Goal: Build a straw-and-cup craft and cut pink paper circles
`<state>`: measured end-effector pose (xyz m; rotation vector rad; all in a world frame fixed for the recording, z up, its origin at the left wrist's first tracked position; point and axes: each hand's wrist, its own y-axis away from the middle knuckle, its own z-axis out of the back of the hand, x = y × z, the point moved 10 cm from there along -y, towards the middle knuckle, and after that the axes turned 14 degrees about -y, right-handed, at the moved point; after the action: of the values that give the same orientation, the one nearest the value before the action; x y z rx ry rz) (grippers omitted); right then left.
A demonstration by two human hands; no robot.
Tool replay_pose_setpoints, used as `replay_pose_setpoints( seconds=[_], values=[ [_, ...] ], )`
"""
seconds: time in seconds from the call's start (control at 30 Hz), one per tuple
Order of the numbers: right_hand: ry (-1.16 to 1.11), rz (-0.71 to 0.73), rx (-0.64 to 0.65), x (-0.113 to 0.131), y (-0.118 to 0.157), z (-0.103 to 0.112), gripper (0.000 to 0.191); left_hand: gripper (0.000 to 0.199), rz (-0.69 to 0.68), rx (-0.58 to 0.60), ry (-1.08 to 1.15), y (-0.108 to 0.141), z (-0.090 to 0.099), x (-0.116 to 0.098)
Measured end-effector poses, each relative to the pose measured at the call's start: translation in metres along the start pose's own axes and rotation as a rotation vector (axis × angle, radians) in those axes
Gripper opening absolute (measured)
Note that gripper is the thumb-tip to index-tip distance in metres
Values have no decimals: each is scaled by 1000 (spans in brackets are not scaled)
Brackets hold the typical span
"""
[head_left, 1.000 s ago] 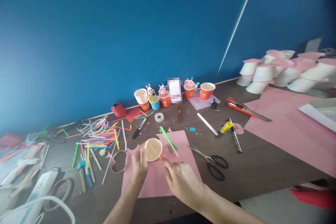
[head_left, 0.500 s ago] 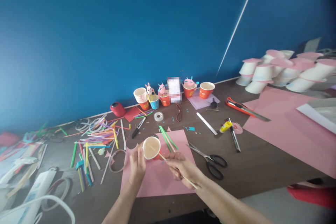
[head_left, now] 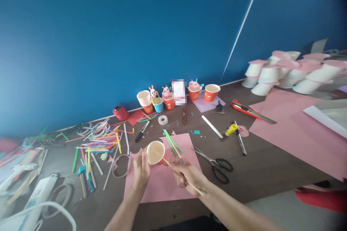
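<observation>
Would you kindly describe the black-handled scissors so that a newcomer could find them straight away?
Start at the pink paper sheet lying under the person's hands on the dark table. Just off its right edge lie the scissors, flat on bare wood, blades pointing up-left toward the green straws. Their two black loop handles set them apart from the orange utility knife farther back.

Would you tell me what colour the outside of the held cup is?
Red, seen in the head view on the cup.

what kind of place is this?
Probably a craft table in a classroom or workshop: loose coloured straws, scissors, pink paper and decorated paper cups along a blue wall.
</observation>
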<state>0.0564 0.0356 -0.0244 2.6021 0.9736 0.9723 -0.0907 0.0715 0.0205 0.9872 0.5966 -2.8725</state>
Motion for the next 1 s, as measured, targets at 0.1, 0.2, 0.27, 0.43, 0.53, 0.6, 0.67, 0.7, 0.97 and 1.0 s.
replay_pose_setpoints(
  seconds=[0.1, 0.2, 0.27, 0.43, 0.53, 0.6, 0.67, 0.7, 0.97, 1.0],
  values=[
    [325, 120, -23, 13, -1, -2, 19, 41, -20, -10, -11, 0, 1, -2],
    [729, 243, -73, 30, 5, -8, 22, 40, -23, 6, 3, -1, 0, -4],
    [1038, 364, -104, 41, 14, -18, 22, 39, -27, 13, 11, -1, 0, -7],
    [1692, 541, -168, 42, 33, -40, 33, 39, -43, 20, 19, -1, 0, -11],
    [1777, 551, -141, 36, 33, -43, 42, 40, -41, 6, 17, -1, 2, -12],
    [1670, 554, -121, 37, 31, -40, 38, 39, -37, -1, 3, -1, 2, -11],
    [1424, 524, -96, 40, 25, -33, 29, 39, -19, -2, -6, 0, 2, -8],
    [1263, 483, -79, 40, 21, -27, 25, 39, -8, 1, -4, 1, 2, -5],
    [259, 93, 9, 11, -1, 0, 23, 44, 26, 40, 56, 3, -2, 3],
    [210, 64, 10, 8, -1, 1, 23, 44, 22, 43, 62, 2, -2, 2]
  ],
)
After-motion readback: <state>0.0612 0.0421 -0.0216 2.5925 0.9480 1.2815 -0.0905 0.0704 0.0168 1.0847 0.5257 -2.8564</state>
